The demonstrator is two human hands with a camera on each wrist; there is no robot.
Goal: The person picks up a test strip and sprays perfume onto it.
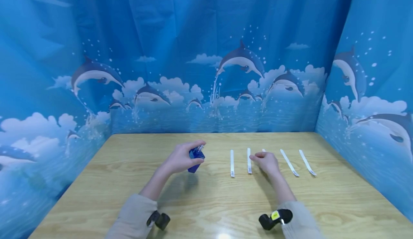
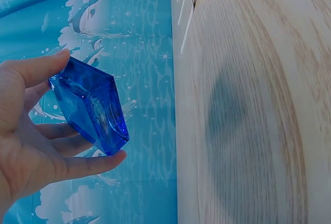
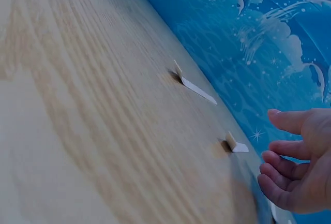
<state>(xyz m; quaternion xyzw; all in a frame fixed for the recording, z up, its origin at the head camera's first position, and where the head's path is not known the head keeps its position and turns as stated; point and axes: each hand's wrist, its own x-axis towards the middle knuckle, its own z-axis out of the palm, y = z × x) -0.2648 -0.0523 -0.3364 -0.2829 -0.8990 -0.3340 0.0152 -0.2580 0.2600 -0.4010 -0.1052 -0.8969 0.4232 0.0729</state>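
Note:
My left hand point(image 1: 182, 158) holds up a faceted blue glass perfume bottle point(image 1: 195, 159) over the table, a silvery sprayer at its top near the index finger. From the left wrist view, thumb and fingers grip the sides of the clear blue bottle point(image 2: 93, 107). My right hand point(image 1: 267, 162) hovers over the row of white paper strips, its fingers loosely curved and holding nothing. It partly covers the middle strip point(image 1: 263, 150), and its fingertips overlap the edge of the strip point(image 1: 249, 162) to the left. In the right wrist view, two strips point(image 3: 199, 90) show upturned ends beside the hand.
Another white strip point(image 1: 232, 163) lies at the left end of the row; two slanted strips point(image 1: 289, 162) point(image 1: 307, 162) lie right of my right hand. All rest on a wooden table point(image 1: 129, 167). A blue dolphin-print curtain point(image 1: 180, 52) surrounds the back and sides.

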